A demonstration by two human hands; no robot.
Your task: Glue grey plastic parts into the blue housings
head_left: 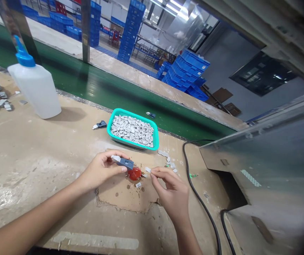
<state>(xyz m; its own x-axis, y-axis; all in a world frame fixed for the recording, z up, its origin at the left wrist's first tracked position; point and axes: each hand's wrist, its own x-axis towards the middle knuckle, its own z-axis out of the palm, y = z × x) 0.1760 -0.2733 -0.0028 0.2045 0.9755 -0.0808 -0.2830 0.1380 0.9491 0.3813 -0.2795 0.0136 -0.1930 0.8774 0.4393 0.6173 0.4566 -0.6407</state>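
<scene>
My left hand [100,171] is closed around a dark grey plastic part [125,163] with a light grey piece at its left end. Between the thumb and fingertips of my right hand [172,187] is a small light grey plastic piece [148,170]. A round red item [134,174], glossy and wet-looking, lies between the two hands on a stained cardboard sheet [120,198]. Just below it rests another small grey piece [138,185]. Behind the hands stands a teal basket [133,144] filled with similar light grey pieces.
A white squeeze bottle [39,90] with a blue nozzle stands at left, near scattered grey pieces [0,101]. Dark grey parts lie beside the basket [100,125] and on the green conveyor belt [150,115]. A black cable [194,187] and a metal housing [263,177] bound the right side.
</scene>
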